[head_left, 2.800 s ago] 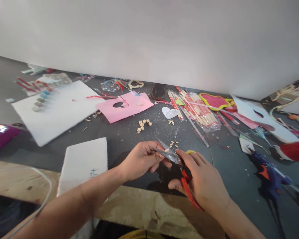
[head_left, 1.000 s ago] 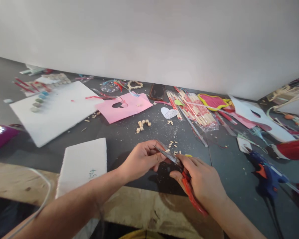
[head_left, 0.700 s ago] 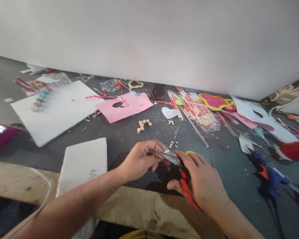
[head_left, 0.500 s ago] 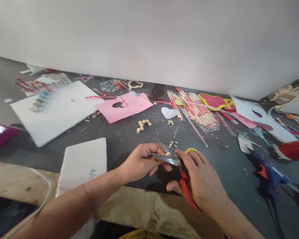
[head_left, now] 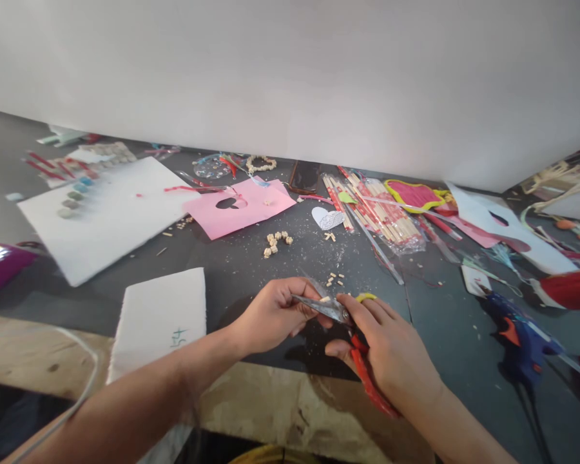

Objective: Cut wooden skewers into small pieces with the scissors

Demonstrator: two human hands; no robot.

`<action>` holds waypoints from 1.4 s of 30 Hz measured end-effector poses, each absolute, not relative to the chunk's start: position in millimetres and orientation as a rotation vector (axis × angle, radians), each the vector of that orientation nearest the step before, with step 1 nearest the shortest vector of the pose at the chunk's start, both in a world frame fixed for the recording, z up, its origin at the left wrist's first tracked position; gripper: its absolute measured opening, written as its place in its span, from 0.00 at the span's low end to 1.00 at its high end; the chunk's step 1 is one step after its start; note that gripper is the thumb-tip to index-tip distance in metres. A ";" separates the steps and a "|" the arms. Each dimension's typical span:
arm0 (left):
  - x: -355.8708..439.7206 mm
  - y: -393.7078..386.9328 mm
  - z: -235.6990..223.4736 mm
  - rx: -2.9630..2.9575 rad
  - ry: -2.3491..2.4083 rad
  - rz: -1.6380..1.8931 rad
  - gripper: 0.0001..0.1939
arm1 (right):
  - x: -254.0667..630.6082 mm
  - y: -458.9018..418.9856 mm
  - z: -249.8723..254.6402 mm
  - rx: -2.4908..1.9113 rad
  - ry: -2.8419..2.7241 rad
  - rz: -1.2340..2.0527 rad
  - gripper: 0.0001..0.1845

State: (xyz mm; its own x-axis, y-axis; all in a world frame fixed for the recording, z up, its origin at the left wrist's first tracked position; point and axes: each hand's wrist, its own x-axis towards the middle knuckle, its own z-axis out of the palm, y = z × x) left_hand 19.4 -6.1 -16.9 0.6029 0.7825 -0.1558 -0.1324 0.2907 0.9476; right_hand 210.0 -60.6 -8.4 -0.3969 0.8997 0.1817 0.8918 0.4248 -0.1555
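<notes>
Spreads dark and wide as a desk point(head_left: 238, 263), with a near edge running below both hands and bare room between wrists and pink sheet point(head_left: 211, 216). At left, one large white sheet point(head_left: 125, 225); nearer, one smaller white pad point(head_left: 159, 303), close to the edge. At right, one blue glue gun point(head_left: 524, 332). Beyond, many stick bundles point(head_left: 386, 209), too crowded to count. Curled around red handles, the right hand point(head_left: 396, 341), closed in grip on one pair of scissors point(head_left: 333, 310), just above the desk's near side. Points blades leftward, slightly open, with the long axis slanting down to handles at near right, over the edge. Pinched shut, the left hand point(head_left: 273, 312), on one pale stick piece point(head_left: 325, 299) between the blades. Smallest, about five cut pieces point(head_left: 335, 275) just beyond the scissors.
</notes>
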 end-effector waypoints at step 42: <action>19.2 -10.6 -16.7 0.972 0.615 0.650 0.12 | 208.8 -62.6 -9.3 -1.528 -2.405 0.048 0.26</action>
